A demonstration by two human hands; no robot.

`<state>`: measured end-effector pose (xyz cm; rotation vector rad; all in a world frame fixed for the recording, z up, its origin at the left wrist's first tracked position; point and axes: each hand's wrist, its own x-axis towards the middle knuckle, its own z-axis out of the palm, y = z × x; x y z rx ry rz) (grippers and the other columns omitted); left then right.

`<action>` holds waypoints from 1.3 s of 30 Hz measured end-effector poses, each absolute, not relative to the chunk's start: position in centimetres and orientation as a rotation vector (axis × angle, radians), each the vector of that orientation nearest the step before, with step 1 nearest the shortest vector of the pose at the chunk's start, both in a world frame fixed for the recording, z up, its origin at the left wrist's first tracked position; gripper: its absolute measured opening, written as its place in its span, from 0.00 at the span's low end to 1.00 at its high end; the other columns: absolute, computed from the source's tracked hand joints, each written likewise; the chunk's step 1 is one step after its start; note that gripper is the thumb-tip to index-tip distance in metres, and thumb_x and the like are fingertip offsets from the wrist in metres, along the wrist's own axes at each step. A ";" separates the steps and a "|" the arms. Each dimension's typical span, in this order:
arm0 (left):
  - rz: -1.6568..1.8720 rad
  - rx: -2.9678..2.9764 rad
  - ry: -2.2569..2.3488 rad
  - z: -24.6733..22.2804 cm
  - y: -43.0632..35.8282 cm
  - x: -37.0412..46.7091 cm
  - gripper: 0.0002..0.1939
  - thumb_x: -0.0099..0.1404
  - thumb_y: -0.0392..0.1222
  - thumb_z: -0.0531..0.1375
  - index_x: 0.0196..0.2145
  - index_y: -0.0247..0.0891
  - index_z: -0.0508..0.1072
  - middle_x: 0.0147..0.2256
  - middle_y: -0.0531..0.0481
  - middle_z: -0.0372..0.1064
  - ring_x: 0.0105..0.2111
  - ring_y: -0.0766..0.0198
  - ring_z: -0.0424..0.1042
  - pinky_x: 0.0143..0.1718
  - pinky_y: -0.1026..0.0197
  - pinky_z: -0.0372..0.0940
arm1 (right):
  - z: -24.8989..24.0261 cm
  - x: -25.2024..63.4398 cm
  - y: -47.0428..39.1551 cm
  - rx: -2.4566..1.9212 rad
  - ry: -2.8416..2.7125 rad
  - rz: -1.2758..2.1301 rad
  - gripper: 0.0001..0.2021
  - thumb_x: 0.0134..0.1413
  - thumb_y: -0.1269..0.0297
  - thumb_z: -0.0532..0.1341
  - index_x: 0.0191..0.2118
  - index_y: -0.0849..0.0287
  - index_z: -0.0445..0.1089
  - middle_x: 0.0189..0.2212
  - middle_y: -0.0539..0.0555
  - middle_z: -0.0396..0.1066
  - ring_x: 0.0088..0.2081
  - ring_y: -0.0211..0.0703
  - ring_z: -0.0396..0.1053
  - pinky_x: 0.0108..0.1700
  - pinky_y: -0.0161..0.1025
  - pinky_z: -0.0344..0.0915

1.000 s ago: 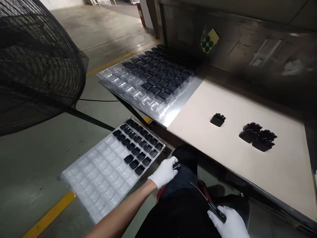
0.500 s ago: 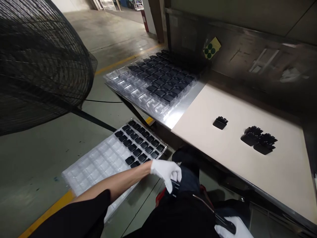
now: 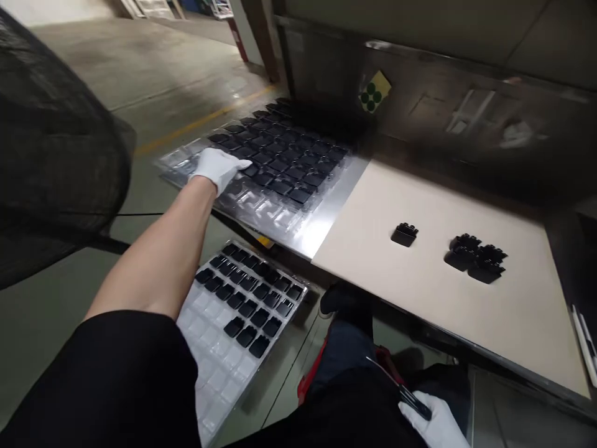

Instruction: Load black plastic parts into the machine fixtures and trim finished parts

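Observation:
My left hand [image 3: 217,167], in a white glove, reaches over the clear plastic tray [image 3: 284,218] on the metal table. Its fingers are closed at a black plastic part [image 3: 250,169], which sits at the end of a row of like parts; the hand hides some of it. Low in the view, my right hand [image 3: 436,420], also gloved, is wrapped round the black handle of a thin-bladed hand tool [image 3: 413,398], its narrow metal tip pointing up and left over my lap.
A second tray [image 3: 214,373], partly filled with black parts, lies lower down beside my leg. On the beige board [image 3: 364,249] stand a single black part [image 3: 404,234] and a small cluster of them [image 3: 485,264]. A large fan [image 3: 56,155] is at the left.
My left hand has moved from over my lap up to the table tray, carrying a black part. That part now adjoins the row there. My right hand still grips the tool.

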<state>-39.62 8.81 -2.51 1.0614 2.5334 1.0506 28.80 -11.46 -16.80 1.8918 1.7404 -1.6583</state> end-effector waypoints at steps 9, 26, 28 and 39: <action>1.033 1.761 2.317 -1.1 7.4 -20.5 0.24 0.70 0.55 0.59 0.55 0.37 0.78 0.49 0.46 0.80 0.51 0.47 0.79 0.57 0.43 0.73 | -16.2 28.8 -12.5 1.887 1.778 -1.580 0.17 0.58 0.50 0.63 0.29 0.60 0.71 0.23 0.48 0.67 0.28 0.38 0.60 0.32 0.36 0.54; 0.996 0.697 1.460 -8.8 -11.0 0.1 0.34 0.54 0.47 0.75 0.56 0.36 0.72 0.40 0.45 0.80 0.35 0.57 0.80 0.37 0.57 0.76 | -10.7 31.3 -14.6 2.006 2.184 -1.617 0.16 0.66 0.48 0.65 0.38 0.57 0.79 0.36 0.54 0.78 0.37 0.46 0.73 0.44 0.40 0.68; 0.961 0.513 1.516 -12.2 -13.3 1.1 0.28 0.51 0.48 0.75 0.46 0.34 0.73 0.34 0.49 0.77 0.26 0.63 0.73 0.28 0.60 0.69 | -10.6 31.6 -13.8 1.947 2.301 -1.456 0.14 0.66 0.49 0.65 0.37 0.55 0.79 0.33 0.53 0.77 0.36 0.45 0.72 0.44 0.40 0.66; 0.674 0.796 1.681 -19.0 -13.3 0.4 0.24 0.52 0.43 0.74 0.44 0.39 0.71 0.37 0.48 0.76 0.39 0.56 0.77 0.41 0.56 0.71 | -11.4 32.4 -15.2 1.795 2.219 -0.690 0.24 0.63 0.43 0.62 0.22 0.55 0.69 0.24 0.53 0.69 0.28 0.44 0.65 0.35 0.42 0.56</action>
